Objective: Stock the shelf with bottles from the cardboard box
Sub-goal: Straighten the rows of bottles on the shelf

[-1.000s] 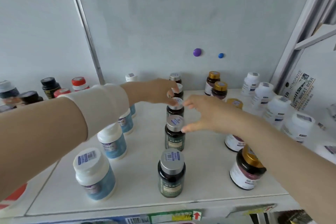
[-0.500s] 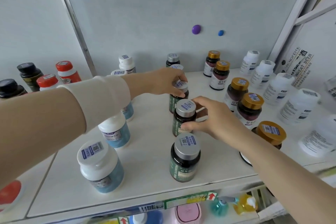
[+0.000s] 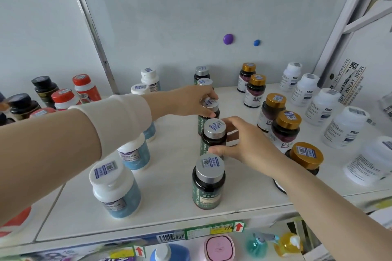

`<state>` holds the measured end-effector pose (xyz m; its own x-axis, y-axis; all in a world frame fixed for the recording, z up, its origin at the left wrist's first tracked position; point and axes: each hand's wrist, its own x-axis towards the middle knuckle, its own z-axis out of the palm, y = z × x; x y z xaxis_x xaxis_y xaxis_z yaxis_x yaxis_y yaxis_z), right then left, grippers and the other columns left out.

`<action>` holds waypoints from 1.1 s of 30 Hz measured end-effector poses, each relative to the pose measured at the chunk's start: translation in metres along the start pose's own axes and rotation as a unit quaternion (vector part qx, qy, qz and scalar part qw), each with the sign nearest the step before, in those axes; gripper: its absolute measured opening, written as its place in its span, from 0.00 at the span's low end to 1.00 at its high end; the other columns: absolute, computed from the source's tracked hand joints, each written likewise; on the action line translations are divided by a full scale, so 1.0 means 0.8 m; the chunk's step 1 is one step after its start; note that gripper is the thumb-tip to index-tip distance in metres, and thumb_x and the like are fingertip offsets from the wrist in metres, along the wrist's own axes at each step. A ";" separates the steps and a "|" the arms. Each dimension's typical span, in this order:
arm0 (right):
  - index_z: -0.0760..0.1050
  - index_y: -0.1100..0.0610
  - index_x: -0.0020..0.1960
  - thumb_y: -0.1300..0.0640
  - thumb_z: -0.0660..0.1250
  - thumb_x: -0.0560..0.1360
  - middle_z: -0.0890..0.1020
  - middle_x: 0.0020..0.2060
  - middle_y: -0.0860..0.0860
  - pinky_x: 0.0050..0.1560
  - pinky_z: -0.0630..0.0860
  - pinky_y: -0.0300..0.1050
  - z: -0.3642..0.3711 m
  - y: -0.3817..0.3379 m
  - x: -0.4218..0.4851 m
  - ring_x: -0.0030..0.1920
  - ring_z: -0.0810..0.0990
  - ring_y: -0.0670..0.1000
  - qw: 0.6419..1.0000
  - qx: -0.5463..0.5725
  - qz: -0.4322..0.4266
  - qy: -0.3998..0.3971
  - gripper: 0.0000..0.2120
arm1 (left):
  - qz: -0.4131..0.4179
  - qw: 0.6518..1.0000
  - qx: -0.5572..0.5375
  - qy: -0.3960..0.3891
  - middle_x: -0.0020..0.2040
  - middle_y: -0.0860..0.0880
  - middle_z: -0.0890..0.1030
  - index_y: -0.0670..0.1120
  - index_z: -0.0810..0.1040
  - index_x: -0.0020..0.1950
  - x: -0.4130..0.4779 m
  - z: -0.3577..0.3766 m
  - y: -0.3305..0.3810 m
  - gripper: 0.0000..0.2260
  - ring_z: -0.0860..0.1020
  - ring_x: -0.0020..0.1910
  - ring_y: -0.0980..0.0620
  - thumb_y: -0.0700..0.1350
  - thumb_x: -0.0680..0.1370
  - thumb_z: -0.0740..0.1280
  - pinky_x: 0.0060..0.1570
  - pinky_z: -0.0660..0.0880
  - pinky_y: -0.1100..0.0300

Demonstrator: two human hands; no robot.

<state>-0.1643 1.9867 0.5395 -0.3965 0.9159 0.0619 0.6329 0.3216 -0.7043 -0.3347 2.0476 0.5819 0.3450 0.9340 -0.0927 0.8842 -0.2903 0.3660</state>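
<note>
1. Since half a second ago: hardly shifted; both hands on the same two silver-capped bottles as before, whole scene slid slightly in view.
2. Middle column on the shelf (image 3: 169, 214): five silver-capped dark bottles, front to back, all upright, long axis vertical, caps up, "PROBIOTIC" text running up the side.
3. Second bottle from the front (image 3: 213, 137): pinched by the right hand (image 3: 248, 144), thumb on the near side, fingers curled round the far side; grip pressed on the body below the cap.
4. Third bottle (image 3: 209, 112): under the left hand (image 3: 191, 100), fingers closed over the cap from above, thumb against the side.
5. Front bottle (image 3: 208, 182): free, near the shelf edge, apart from both hands.
6. Left column: five white-capped blue-label bottles (image 3: 115, 188), partly hidden behind the white sleeve (image 3: 118, 121).
7. Right: five gold-capped dark bottles (image 3: 285, 131), then six white bottles (image 3: 345, 127), the nearest blurred.
8. Far left, beyond the upright post: red-capped and black bottles, count unclear.
9. Back wall: two magnets, purple (image 3: 228, 39) and blue (image 3: 256, 42).
</note>
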 end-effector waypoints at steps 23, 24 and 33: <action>0.62 0.54 0.70 0.49 0.71 0.71 0.70 0.66 0.53 0.61 0.71 0.50 0.028 -0.149 0.064 0.65 0.71 0.55 0.898 -0.403 -0.148 -0.098 0.32 | -0.126 0.932 0.338 -0.034 0.65 0.49 0.74 0.50 0.63 0.71 -0.147 -0.099 -0.098 0.23 0.76 0.59 0.48 0.51 0.78 0.65 0.58 0.72 0.54; 0.62 0.54 0.70 0.49 0.72 0.70 0.70 0.66 0.53 0.62 0.71 0.50 0.034 -0.151 0.061 0.65 0.71 0.54 0.907 -0.381 -0.141 -0.108 0.33 | -0.116 0.949 0.293 -0.023 0.65 0.49 0.75 0.49 0.63 0.71 -0.147 -0.096 -0.102 0.24 0.75 0.59 0.48 0.51 0.78 0.65 0.57 0.71 0.56; 0.68 0.49 0.65 0.47 0.76 0.65 0.76 0.57 0.43 0.48 0.73 0.33 0.095 -0.142 0.042 0.55 0.77 0.45 0.992 -0.075 -0.017 -0.099 0.31 | -0.024 0.998 0.061 0.013 0.66 0.48 0.74 0.48 0.65 0.71 -0.128 -0.060 -0.137 0.25 0.75 0.61 0.48 0.51 0.76 0.67 0.61 0.69 0.58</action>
<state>-0.2999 1.9626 0.5682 -0.5323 0.8438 -0.0674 0.7028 0.3962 -0.5908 -0.4820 1.9936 0.5959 0.2938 0.9523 -0.0821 0.9321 -0.2664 0.2455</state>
